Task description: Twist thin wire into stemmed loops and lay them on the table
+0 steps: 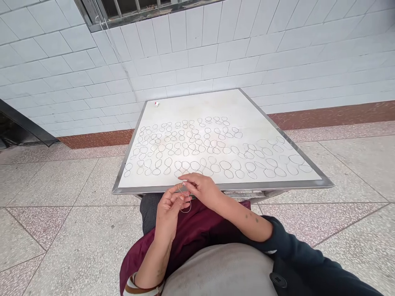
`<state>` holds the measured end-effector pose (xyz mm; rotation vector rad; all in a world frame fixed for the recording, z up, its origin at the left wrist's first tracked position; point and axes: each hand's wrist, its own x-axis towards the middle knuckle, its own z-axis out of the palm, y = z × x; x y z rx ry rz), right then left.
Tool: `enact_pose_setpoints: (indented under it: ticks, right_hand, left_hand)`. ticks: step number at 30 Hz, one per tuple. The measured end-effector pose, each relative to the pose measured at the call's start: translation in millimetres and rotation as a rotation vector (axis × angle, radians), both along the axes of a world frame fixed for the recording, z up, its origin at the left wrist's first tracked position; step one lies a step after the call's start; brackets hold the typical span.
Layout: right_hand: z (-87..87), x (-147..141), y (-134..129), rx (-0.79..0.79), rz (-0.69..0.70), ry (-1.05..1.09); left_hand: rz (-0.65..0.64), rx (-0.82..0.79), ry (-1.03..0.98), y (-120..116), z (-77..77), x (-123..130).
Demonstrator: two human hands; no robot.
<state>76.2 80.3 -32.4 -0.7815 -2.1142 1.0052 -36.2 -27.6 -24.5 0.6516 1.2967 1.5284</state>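
A thin, pale loop of cord or wire [190,206] hangs between my hands at the table's near edge, over my lap. My left hand [169,207] has its thumb and fingers closed on the loop, whose lower part dangles below the fingertips. From the right, my right hand [203,189] reaches over and pinches the loop's upper part with thumb and fingertips. Just beyond my hands, many thin loops [226,169] lie in rows on the white tabletop [197,105], mostly in figure-eight pairs. Whether the held piece is cord or wire I cannot tell.
The tabletop has a grey metal rim [277,184]. A small white and red object [156,104] sits at its far left corner. Behind the table stands a white tiled wall [200,57] with a barred window [138,8]. Speckled stone floor [77,246] surrounds the table.
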Motion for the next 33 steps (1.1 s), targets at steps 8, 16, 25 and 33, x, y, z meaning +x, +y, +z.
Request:
enact_pose_setpoints:
  ticks: [8,16,25,33]
  right_hand:
    - [0.0,-1,-4,-0.393,0.11,0.129]
    - [-2.4,-3,-7,-0.404,0.11,0.155]
    - [-17.6,-4,-19,-0.458,0.188,0.18]
    - [-27.4,-12,-32,-0.485,0.183,0.279]
  left_hand:
    - [0.043,0.002,0.033,0,-6.6,-5]
    - [0.093,-0.013,-0.001,0,-4.7,-2]
    - [0.278,0.039,-0.002,0,-12.2,-9]
    - [0.358,0.075,0.007,-2,-16.9,-11]
